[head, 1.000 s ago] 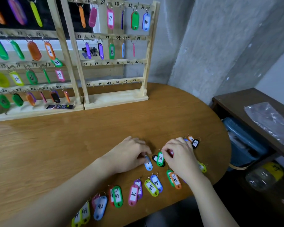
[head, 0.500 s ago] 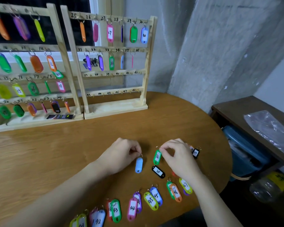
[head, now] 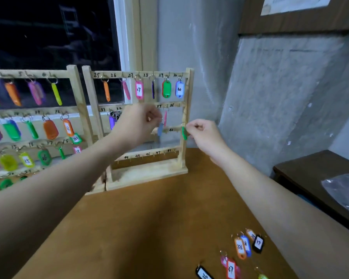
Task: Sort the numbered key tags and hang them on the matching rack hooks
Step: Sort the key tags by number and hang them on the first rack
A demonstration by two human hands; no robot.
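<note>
Two wooden racks stand at the back of the table, the right rack point(head: 184, 117) numbered 25 to 48. My left hand point(head: 138, 125) is raised in front of its second row and pinches the ring of a light blue tag point(head: 160, 129) that hangs below my fingers. My right hand point(head: 204, 133) pinches a green tag point(head: 184, 133) beside the rack's right post, level with the row marked 42. Loose tags lie at the table's near right: orange 38 point(head: 239, 247), black 39 point(head: 258, 243), red 37 point(head: 231, 269).
The left rack point(head: 77, 109) is hung with several coloured tags. A brown wooden table point(head: 149, 218) spreads under both arms. A dark side shelf point(head: 310, 170) with a plastic bag point(head: 345, 190) sits to the right, by a concrete wall.
Both hands have lifted off the table and reached up to the right rack, each carrying a tag: light blue in the left, green in the right. The view has tilted upward.
</note>
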